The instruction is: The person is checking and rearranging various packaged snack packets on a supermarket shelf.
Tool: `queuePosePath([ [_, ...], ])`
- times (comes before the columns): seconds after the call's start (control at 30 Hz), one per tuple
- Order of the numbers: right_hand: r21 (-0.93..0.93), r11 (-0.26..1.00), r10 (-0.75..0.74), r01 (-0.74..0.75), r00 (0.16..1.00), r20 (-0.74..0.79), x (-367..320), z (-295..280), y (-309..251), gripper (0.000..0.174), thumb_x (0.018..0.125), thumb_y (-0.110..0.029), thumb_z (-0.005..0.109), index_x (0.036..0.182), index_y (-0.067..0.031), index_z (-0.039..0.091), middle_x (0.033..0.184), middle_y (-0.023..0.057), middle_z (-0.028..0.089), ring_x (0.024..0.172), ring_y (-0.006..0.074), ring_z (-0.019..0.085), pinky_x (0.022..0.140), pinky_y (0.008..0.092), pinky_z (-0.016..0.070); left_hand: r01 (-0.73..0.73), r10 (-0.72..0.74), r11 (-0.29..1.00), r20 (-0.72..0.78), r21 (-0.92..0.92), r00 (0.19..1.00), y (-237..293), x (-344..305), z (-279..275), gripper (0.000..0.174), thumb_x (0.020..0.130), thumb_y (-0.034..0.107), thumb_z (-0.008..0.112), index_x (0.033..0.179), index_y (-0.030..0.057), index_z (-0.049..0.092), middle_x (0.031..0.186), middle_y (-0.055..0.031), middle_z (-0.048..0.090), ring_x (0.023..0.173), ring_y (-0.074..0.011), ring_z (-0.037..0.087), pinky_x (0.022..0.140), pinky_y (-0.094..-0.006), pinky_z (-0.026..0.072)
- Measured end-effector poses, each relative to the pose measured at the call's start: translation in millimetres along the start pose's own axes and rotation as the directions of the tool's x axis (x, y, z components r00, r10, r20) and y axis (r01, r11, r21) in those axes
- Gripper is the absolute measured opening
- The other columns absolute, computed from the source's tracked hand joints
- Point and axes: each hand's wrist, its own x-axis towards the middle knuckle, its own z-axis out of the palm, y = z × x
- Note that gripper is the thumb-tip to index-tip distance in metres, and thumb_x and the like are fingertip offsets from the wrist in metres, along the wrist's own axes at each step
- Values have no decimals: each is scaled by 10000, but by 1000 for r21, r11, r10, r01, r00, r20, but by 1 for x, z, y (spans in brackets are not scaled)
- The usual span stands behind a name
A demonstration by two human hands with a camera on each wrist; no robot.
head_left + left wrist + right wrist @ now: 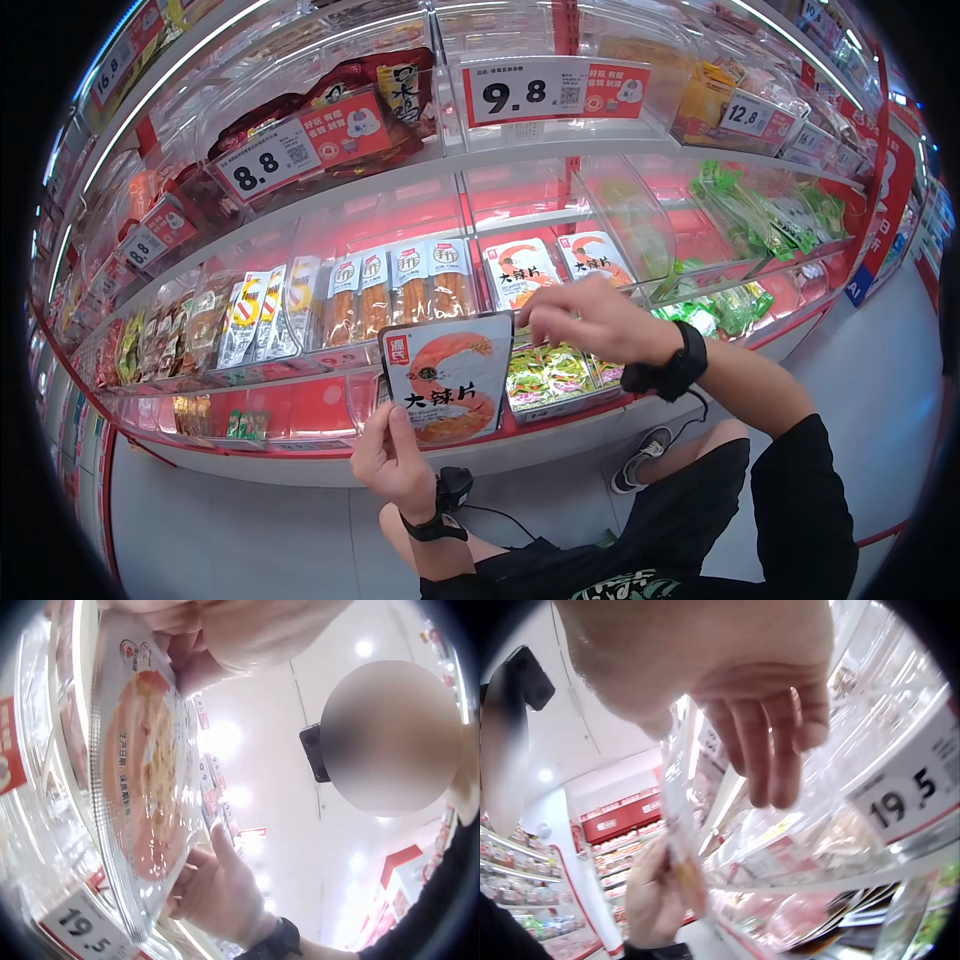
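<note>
A flat white packet (446, 380) with an orange-red ring picture is held upright in front of the shelf. My left hand (398, 466) pinches its lower left edge, thumb on the front. By the packet's upper right corner is my right hand (598, 322), fingers loosely bent; in the right wrist view the fingers of this hand (765, 742) hang beside the packet (681, 847), whose far side the left hand (651, 896) grips. Whether the right thumb touches the packet is unclear. The left wrist view shows the packet (146, 772) edge-on. Similar packets (518, 268) stand in the bin behind.
Clear dividers split the lit shelf, with long brown snack packs (410, 285) at centre and green packs (740, 305) to the right. Above runs a shelf with price cards (555, 92). Below are a white shelf edge, grey floor (250, 510) and the person's knees and shoe (640, 460).
</note>
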Motion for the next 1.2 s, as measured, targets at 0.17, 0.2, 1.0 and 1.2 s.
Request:
queuePosePath([
  [0.17, 95, 995, 11, -22, 994, 110, -13, 29, -18, 308, 884, -232, 607, 1008, 48, 588, 843, 142, 667, 762, 202, 647, 675, 312, 490, 146, -124, 969, 118, -198, 985, -6, -5, 18, 164, 908, 81, 572, 935, -69, 631, 701, -1, 586, 605, -28, 481, 537, -170, 379],
  [0.2, 166, 984, 61, -66, 997, 38, -11, 24, -15, 293, 886, -213, 603, 1010, 53, 589, 847, 125, 668, 767, 173, 641, 672, 301, 489, 170, -135, 965, 178, -200, 975, -10, -1, 18, 169, 910, 89, 572, 934, -67, 633, 709, -6, 594, 610, -33, 495, 539, -175, 387],
  [1.0, -376, 885, 302, -274, 953, 16, 24, -33, 109, 473, 834, -375, 602, 1071, 33, 631, 952, 203, 657, 897, 318, 629, 776, 375, 479, -218, -487, 589, 557, 778, 673, -155, 13, -2, 447, 822, 268, 575, 1201, 41, 508, 929, -250, 620, 865, -412, 597, 742, -486, 475],
  [1.2, -301, 909, 233, -287, 951, -204, 20, -26, 107, 516, 851, -445, 602, 947, 62, 625, 962, 211, 639, 888, 306, 618, 775, 373, 477, -325, -293, 539, 535, 777, 793, -134, 14, 1, 231, 846, 188, 552, 1027, 81, 648, 786, -206, 634, 743, -379, 618, 633, -471, 481],
])
